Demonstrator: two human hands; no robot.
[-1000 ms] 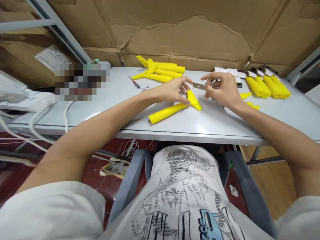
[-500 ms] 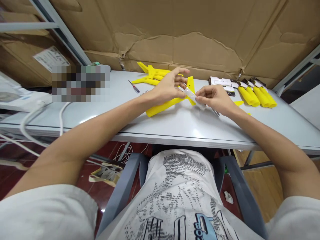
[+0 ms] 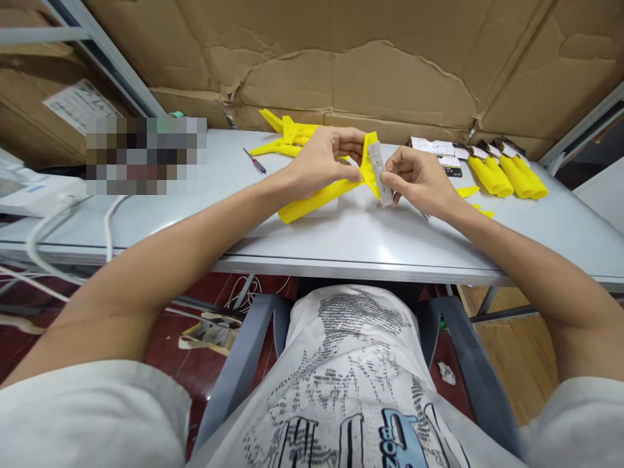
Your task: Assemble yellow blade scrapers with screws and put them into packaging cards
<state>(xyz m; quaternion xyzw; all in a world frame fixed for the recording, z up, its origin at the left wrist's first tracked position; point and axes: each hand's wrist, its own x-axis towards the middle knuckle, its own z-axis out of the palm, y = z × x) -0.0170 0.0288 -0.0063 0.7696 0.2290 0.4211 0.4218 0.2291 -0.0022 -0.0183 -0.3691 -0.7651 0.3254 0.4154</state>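
Near each other but apart, both hands clamped: the left hand (image 3: 322, 162) around a yellow T-shaped plastic handle (image 3: 319, 201) by its joint, the right hand (image 3: 416, 179) in a thumb-and-finger pinch on a flat grey strip with holes (image 3: 380, 172), apparently a metal blade. Seen in the middle of the tabletop (image 3: 526, 237), handle head tilted up, shaft slanting toward the near left; impossible to tell whether raised or resting.

Judging by the overlap, probably at the point of fitting the strip along the right side of the head; contact too small to confirm. Brace the head firmly with the left hand, thumb clear of the strip's path. Square the strip to the head first, then check its holes against any on the handle before pressing. Pinch by the flat faces, away from the long edges, in case of sharpness. Shift the strip rather than the handle for small corrections.

Mind the slim metal piece (image 3: 426, 215) partly hidden by the right hand, and the small yellow pieces (image 3: 468, 192) farther right. Leave undisturbed the screwdriver (image 3: 255, 162) and stacked yellow handles (image 3: 288, 132) at far left, plus the row of yellow tubular handles (image 3: 504, 174) at far right.
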